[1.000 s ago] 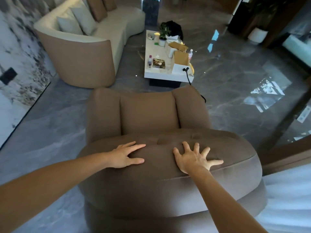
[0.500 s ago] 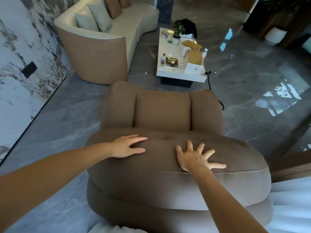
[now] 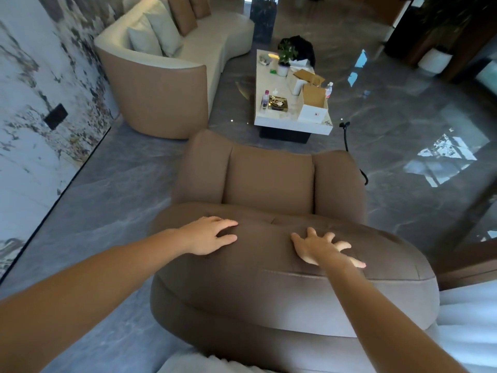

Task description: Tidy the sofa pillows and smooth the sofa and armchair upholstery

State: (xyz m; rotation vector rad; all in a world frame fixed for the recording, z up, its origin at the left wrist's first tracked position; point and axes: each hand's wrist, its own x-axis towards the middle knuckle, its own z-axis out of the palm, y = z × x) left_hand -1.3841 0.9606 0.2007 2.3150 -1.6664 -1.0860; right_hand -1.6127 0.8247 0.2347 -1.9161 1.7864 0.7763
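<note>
Coffee table (image 3: 291,125) — boxes (image 3: 313,105), bottles (image 3: 265,98), perhaps plant (image 3: 285,56).

Both hands flat on brown armchair (image 3: 269,265) backrest top. Left hand (image 3: 207,235) w/ fingers (image 3: 228,224) together, pointing right; right hand (image 3: 322,249) fingers splayed, palm down. Seat just beyond fingertips. Further past: white table (image 3: 290,125) w/ boxes, cream sofa (image 3: 161,84) w/ pillows (image 3: 156,36) beyond left fingers.

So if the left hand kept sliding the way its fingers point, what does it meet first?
The left hand lies on the armchair top, fingers aimed toward the right hand. Only bare upholstery lies between them, so it would probably reach the right hand first, though depth is hard to judge.
</note>
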